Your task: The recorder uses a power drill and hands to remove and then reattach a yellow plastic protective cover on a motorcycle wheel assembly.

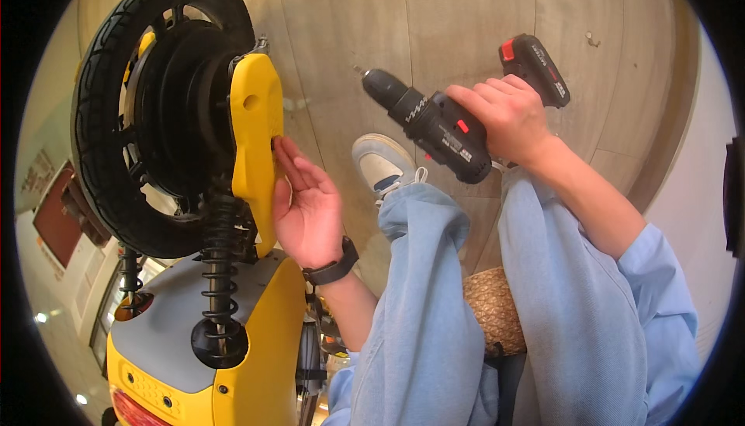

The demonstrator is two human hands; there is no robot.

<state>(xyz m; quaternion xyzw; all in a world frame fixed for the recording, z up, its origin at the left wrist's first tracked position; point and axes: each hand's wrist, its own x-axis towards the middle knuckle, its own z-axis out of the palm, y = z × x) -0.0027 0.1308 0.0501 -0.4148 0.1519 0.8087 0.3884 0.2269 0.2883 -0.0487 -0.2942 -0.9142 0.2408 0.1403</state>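
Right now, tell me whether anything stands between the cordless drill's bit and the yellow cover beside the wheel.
In this view, nothing visible lies straight between the bit and the upper part of the yellow cover. Lower down, the left hand is at the cover's right edge, in the way there.

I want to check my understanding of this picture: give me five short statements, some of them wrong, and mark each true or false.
1. The right hand holds a black drill. True.
2. The left hand is on the tyre. False: it is at the yellow cover.
3. A dark band is around the left wrist. True.
4. The drill touches the wheel. False: they are apart.
5. The trousers are light blue. True.
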